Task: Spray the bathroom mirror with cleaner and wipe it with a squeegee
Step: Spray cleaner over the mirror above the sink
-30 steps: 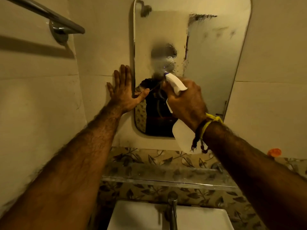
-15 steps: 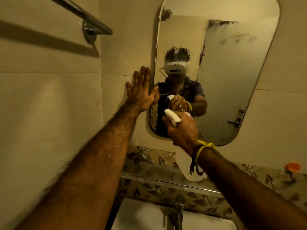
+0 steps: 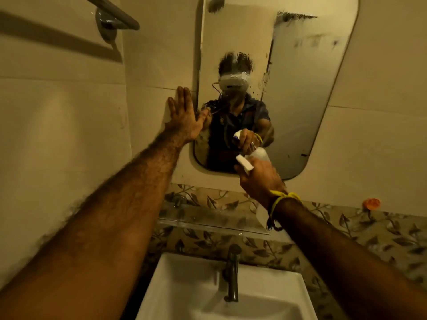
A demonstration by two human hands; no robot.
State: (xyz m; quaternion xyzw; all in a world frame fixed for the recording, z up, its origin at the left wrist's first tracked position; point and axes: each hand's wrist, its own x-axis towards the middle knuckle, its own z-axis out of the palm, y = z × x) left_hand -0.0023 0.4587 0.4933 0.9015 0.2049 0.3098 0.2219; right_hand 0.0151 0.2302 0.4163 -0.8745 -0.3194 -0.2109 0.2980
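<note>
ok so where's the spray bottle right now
In the head view, the spray bottle is in the right hand, right of centre, held up by the lower edge of the mirror, above the glass shelf.

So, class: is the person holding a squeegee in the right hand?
No, the right hand grips a white spray bottle aimed at the mirror.

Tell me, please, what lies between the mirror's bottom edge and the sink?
In the head view, a leaf-patterned tile band, a glass shelf and the tap.
</note>
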